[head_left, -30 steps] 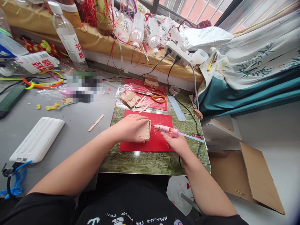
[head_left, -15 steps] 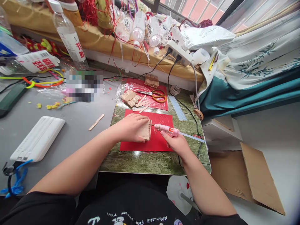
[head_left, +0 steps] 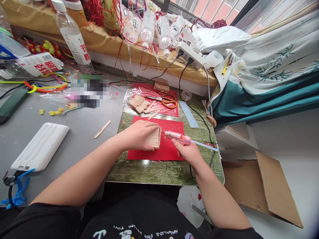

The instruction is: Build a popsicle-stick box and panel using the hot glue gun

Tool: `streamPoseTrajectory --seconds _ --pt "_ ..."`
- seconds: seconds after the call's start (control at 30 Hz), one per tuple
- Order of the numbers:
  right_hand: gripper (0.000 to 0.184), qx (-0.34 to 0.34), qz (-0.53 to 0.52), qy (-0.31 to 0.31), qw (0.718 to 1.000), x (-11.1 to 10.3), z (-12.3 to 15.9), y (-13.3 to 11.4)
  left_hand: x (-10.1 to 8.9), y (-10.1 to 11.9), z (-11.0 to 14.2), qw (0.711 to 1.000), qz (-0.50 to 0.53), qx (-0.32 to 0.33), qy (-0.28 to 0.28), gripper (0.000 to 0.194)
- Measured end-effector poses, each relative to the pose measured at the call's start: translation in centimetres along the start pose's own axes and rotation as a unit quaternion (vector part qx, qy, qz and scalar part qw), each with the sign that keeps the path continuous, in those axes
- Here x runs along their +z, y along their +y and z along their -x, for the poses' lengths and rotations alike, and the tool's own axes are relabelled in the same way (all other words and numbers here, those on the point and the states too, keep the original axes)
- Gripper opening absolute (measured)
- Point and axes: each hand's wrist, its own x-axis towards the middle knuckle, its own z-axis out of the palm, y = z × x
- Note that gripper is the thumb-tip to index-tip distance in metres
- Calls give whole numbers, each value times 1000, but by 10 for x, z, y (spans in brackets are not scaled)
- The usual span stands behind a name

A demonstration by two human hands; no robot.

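Note:
My left hand lies over a flat piece made of popsicle sticks, thumb on its near edge and fingers across its far side. The piece rests on a red sheet. In my right hand is a pink hot glue gun, a pale glue stick poking out of its back end. The gun's nozzle points left and sits at the right edge of the stick piece; whether it touches I cannot tell.
Behind the sheet lie a bundle of popsicle sticks, another bundle and scissors. Spare glue sticks are at the right. One loose popsicle stick and a white power bank lie left. A power strip sits on the sill.
Hardly anything differs. The glue gun's nozzle has shifted very slightly at the piece's right edge; my left hand stays in place.

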Motion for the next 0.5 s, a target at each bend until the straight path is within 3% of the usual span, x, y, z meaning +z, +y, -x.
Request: streamPoseTrajectory --seconds 0.5 --pt "41 -21 -12 2 1000 -1 0 -2 0 0 0 1000 4 0 2 93"
